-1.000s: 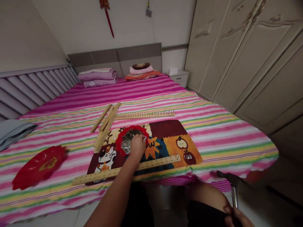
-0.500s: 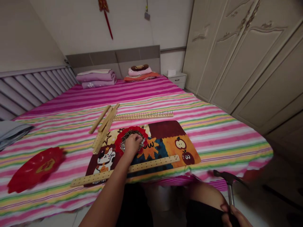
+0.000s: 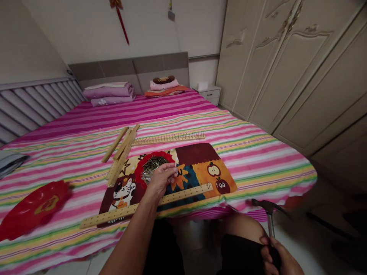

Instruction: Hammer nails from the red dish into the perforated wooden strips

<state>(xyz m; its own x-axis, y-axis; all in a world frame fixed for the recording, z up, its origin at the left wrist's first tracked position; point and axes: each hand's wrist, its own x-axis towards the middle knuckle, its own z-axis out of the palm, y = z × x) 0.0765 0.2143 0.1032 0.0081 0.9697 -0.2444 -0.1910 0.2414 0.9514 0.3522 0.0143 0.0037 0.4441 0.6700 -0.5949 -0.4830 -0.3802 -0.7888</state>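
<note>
The left hand [image 3: 164, 176] pinches a slim, shiny metal nail [image 3: 176, 167], which could slip from so narrow a grip; left of those fingertips, a scalloped red plastic dish [image 3: 138, 170] might spill if knocked. Nearer than them lies a flat, dark-dotted pale wooden strip [image 3: 186, 194]. The right hand's [image 3: 277, 255] fingers wrap a steel claw hammer [image 3: 270, 223].

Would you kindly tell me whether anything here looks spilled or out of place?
No spill shows, but the red dish of nails and the wooden strips look odd on a bed, an unusual workbench.
</note>
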